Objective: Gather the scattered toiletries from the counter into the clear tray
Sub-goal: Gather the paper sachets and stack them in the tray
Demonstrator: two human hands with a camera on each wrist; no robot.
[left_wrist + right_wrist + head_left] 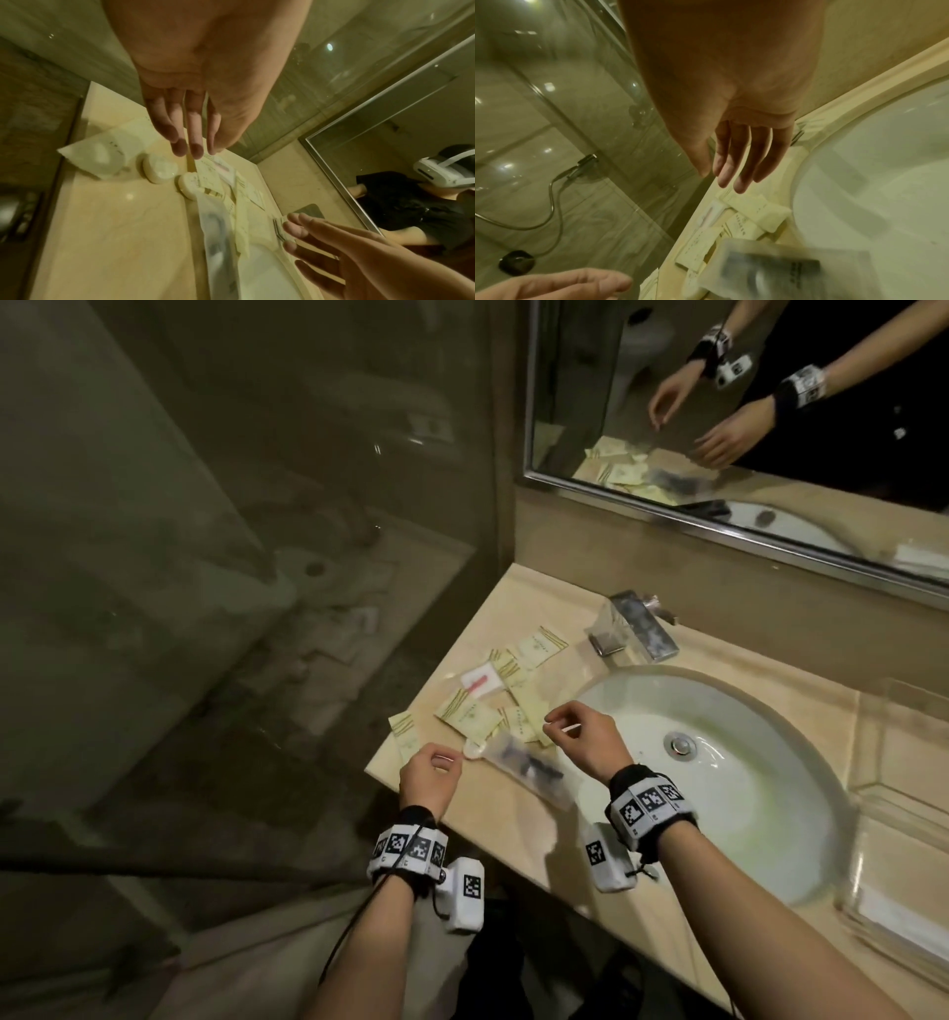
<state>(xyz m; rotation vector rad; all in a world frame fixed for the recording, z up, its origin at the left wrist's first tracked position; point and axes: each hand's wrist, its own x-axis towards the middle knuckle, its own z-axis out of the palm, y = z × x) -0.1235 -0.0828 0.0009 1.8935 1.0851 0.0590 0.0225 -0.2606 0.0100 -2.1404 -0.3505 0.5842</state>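
Several cream sachets point(470, 713) lie scattered on the beige counter point(518, 834) left of the sink. Among them is a white packet with a red mark point(482, 683). A clear pouch holding a dark item point(529, 765) lies near the front edge. A clear tray point(862, 814) stands right of the sink. My left hand point(441, 760) hovers at the counter's front left corner, fingers relaxed and empty. My right hand point(557, 719) hangs over the sachets, also empty. The left wrist view shows two round white soaps point(160, 170) beyond my left fingertips point(195, 150). My right fingers point(739, 182) hang above the sachets point(754, 211).
A white oval sink point(719, 762) fills the counter's middle, with a chrome faucet point(642, 629) behind it. A mirror point(719, 403) covers the back wall. A glass shower wall point(257, 557) bounds the counter on the left, where it drops off.
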